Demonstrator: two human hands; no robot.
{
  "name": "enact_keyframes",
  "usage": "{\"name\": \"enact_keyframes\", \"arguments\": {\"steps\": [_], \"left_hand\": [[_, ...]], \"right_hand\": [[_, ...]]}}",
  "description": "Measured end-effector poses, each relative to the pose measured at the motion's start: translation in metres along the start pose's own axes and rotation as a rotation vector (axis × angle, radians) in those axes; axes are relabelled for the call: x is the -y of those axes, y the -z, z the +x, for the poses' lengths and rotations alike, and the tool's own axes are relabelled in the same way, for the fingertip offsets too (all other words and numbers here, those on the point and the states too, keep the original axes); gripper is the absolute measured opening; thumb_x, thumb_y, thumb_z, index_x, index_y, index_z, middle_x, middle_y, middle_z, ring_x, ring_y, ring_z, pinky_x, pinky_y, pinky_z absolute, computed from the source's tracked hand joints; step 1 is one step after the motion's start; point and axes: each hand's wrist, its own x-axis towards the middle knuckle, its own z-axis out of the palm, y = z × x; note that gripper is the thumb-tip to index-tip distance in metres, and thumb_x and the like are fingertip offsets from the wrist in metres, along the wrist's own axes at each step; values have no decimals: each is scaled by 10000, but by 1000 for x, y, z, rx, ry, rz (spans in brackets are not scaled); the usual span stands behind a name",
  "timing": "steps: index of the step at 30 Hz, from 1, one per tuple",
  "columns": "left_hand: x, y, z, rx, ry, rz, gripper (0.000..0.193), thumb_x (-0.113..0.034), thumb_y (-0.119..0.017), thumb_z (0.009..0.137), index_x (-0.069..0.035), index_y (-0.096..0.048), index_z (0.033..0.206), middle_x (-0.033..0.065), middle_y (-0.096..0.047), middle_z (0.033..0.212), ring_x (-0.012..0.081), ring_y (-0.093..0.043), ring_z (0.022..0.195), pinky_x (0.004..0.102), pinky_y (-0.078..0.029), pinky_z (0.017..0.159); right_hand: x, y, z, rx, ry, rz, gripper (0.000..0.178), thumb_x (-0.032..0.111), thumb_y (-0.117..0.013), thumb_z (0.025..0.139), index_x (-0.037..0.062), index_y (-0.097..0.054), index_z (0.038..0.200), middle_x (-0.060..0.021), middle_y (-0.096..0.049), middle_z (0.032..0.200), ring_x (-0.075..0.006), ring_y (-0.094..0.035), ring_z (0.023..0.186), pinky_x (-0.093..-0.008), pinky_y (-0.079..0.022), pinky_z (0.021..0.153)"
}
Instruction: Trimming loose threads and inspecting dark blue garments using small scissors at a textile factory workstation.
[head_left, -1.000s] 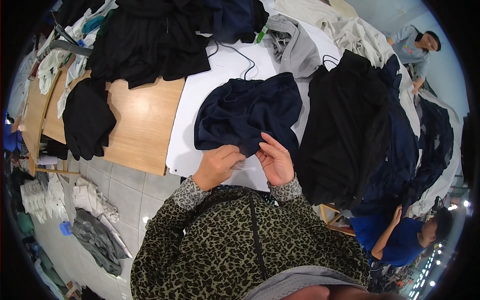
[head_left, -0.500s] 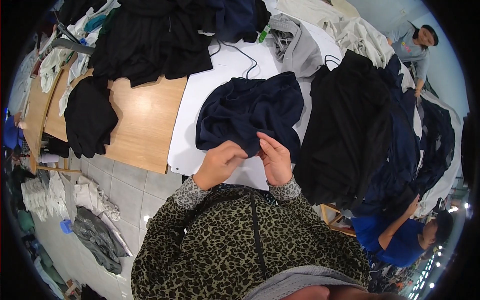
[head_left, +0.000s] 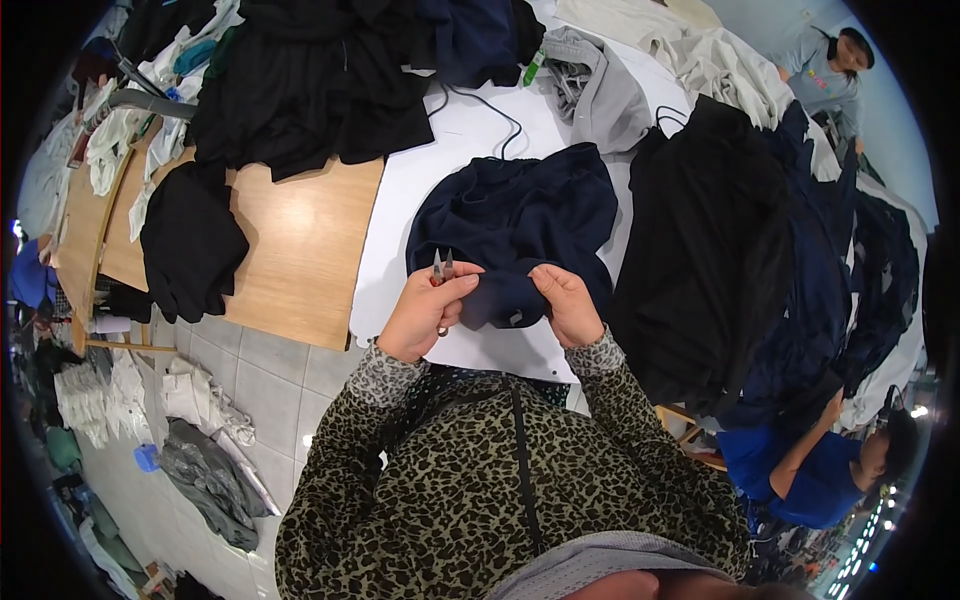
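- Head view: the navy garment (head_left: 520,215) lies on the white table (head_left: 390,255), toward its near side.
- Left hand (head_left: 425,312) pinches the cloth; small snips (head_left: 448,263) now show in it.
- Right hand (head_left: 572,308) pinches too, now farther away, so the cloth spreads wider.

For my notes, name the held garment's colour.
The garment is dark navy blue; the head view shows it.

The left hand (head_left: 425,315) and right hand (head_left: 577,310) have parted toward nine and three o'clock, the navy garment (head_left: 520,215) now spanning between their fingers (head_left: 461,287); snips (head_left: 437,269) now show in the left, tips toward twelve.
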Motion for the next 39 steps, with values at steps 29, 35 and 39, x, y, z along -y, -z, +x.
{"name": "enact_keyframes", "arguments": {"steps": [29, 35, 39], "left_hand": [[7, 4, 3, -50, 18, 47, 145, -109, -647, 829, -26, -632, 946, -37, -534, 727, 19, -333, 421, 183, -247, 380], [7, 5, 3, -56, 17, 45, 144, -108, -650, 826, -28, -634, 945, -41, -532, 724, 18, -333, 423, 182, -248, 383], [7, 5, 3, -54, 26, 43, 144, -108, -651, 825, -32, -636, 946, -43, -535, 724, 16, -333, 425, 181, -247, 384]], "right_hand": [[12, -8, -1, 37, -273, -2, 120, 14, -635, 801, -49, -645, 904, -59, -657, 830, -94, -611, 716, -203, -487, 679], [15, -4, -1, 86, -277, 66, 120, 19, -630, 807, -47, -645, 907, -63, -660, 839, -97, -614, 735, -204, -484, 693], [16, -6, -2, 72, -272, 109, 126, 17, -617, 815, -48, -643, 920, -71, -663, 854, -98, -616, 746, -209, -486, 702]]}}
